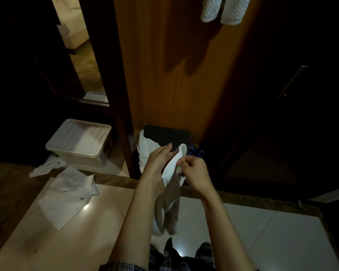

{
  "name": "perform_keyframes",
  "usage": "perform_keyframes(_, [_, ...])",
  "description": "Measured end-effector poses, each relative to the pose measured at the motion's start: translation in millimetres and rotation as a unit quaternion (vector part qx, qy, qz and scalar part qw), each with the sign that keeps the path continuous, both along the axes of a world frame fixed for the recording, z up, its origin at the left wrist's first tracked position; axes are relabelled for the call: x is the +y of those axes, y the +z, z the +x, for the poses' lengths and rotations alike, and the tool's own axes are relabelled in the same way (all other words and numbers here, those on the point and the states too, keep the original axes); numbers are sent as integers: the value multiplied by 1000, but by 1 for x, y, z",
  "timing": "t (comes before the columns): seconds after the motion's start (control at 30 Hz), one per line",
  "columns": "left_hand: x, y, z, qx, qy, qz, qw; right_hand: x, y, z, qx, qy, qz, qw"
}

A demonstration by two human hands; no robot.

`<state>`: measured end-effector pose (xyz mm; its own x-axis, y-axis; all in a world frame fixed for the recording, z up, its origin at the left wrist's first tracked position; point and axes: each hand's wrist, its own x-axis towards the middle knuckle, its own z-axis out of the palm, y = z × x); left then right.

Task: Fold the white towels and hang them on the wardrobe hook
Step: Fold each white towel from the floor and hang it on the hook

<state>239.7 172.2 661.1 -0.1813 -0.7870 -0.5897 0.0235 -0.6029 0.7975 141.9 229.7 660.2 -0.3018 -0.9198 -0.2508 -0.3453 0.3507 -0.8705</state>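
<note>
A white towel (169, 194) hangs folded lengthwise between my hands in front of the wooden wardrobe panel (176, 75). My left hand (159, 157) lies flat against its upper part with straight fingers. My right hand (196, 171) pinches the towel's top edge from the right. Two white towels (223, 10) hang at the top of the panel; the hook itself is hidden. Another white towel (145, 151) lies bunched on the floor behind my left hand.
A clear plastic bin (80, 143) with white cloth stands on the floor at left. White cloths (70, 190) lie on the tiles in front of it. A dark box (164, 133) sits at the panel's foot. A dark wardrobe door with a handle (294, 81) is at right.
</note>
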Motion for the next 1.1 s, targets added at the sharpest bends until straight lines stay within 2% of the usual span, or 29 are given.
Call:
perform_keyframes(0.07, [2,0,1,112,-46,11,993,3,-2,-4,-25,-53,-18,998])
perform_keyframes(0.17, [15,-4,0,246,-67,-36,966,6,-4,-8,-36,-109,-40,993])
perform_keyframes(0.27, [20,-4,-4,277,-131,-141,941,8,-4,-9,-42,-110,-72,990])
perform_keyframes(0.37, [26,2,-12,301,-177,-186,919,9,-1,-12,-57,-97,-100,989])
perform_keyframes(0.57, [32,-6,-10,339,-116,-247,901,16,0,-26,-66,-59,-111,990])
perform_keyframes(0.67, [29,-5,-6,331,-99,-245,906,20,11,-28,-95,-27,-125,987])
perform_keyframes(0.7, [28,-5,-5,330,-109,-248,904,20,16,-29,-78,-15,-104,991])
perform_keyframes(0.77, [30,-4,-5,322,-133,-249,903,21,24,-30,17,1,-56,998])
perform_keyframes(0.83, [30,-4,-7,314,-134,-237,910,22,28,-26,62,-39,-59,996])
perform_keyframes(0.97, [27,-9,-8,293,-120,-212,924,23,27,-18,69,-115,-109,985])
perform_keyframes(1.03, [24,-14,-4,249,-139,-214,934,23,29,-22,52,-139,-126,981])
perform_keyframes(1.1, [21,-18,-1,154,-191,-243,938,23,34,-26,30,-149,-138,979])
